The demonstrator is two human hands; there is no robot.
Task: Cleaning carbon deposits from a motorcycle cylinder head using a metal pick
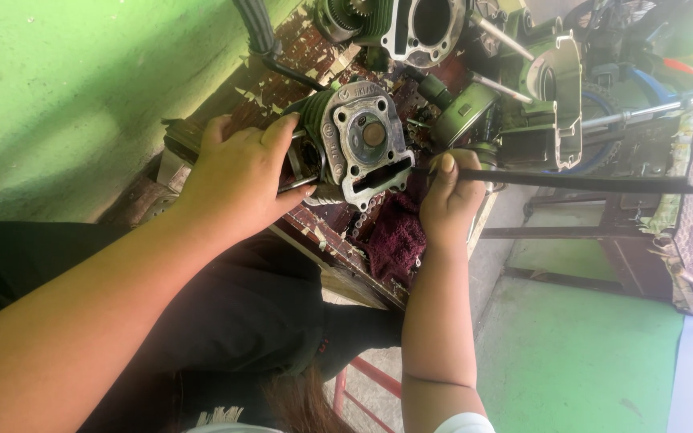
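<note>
A green painted wall (58,96) fills the upper left of the frame. Below it, the person's left forearm runs up from the lower left corner, over dark clothing, to the left hand (238,176) just left of centre. This hand is clenched around the finned side of an engine cylinder (358,144), fingers curled over its dark fins. The cylinder sits at centre frame on a worn wooden surface (338,240) with flaking paint; its flat metal gasket face is turned toward the camera, with a round bore in the middle and a rectangular slot along its lower edge. A short length of chain (360,216) hangs just below that slot. A dark red rag (395,240) lies on the surface directly beneath the cylinder.

Right of centre, the right hand (451,200) rises from the bottom of the frame and grips a long, thin dark rod (571,182). The rod's left tip touches the cylinder at the slot, and the rest stretches away toward the right edge of the frame.

Along the top, from centre to right, lie other engine parts: a second cylinder (423,28) with an open bore and a grey metal casing (555,88). A green floor (579,361) shows in the lower right.
</note>
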